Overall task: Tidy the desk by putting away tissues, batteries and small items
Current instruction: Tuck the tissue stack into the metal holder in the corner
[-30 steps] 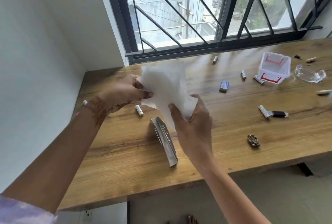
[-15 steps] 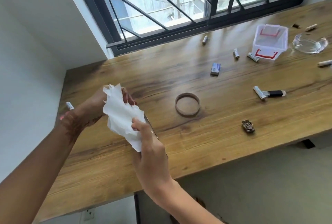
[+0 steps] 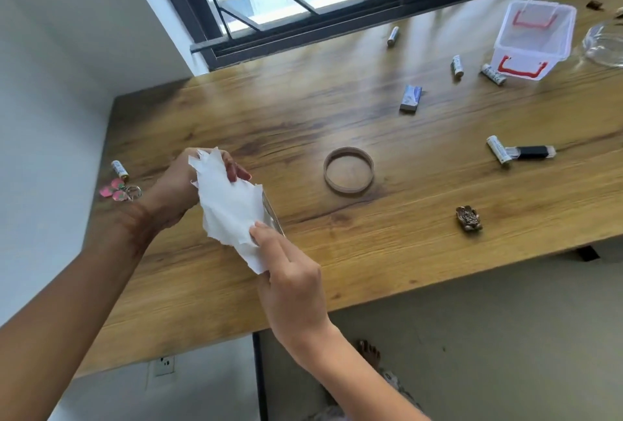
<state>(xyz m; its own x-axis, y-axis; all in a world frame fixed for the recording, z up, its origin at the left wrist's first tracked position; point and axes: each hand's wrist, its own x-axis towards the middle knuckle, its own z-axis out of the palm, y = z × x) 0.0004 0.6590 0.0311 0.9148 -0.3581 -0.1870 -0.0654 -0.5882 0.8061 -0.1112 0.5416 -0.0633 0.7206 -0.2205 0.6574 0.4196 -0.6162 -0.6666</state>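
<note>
A crumpled white tissue is held above the left part of the wooden desk. My left hand grips its upper end and my right hand pinches its lower end. A shiny metal piece shows just behind the tissue. Batteries lie scattered: one at the left edge, one near the window, two beside a clear plastic box with red handles, one by a black lighter.
A wooden ring lies mid-desk. A small blue-and-white box, a brown ornament, a pink keychain and a glass ashtray are also on the desk. Window bars run along the far edge.
Both hands brought the tissue down and left toward the desk's front corner and crumpled it smaller. The view shifted, revealing the wooden ring and the keychain.
</note>
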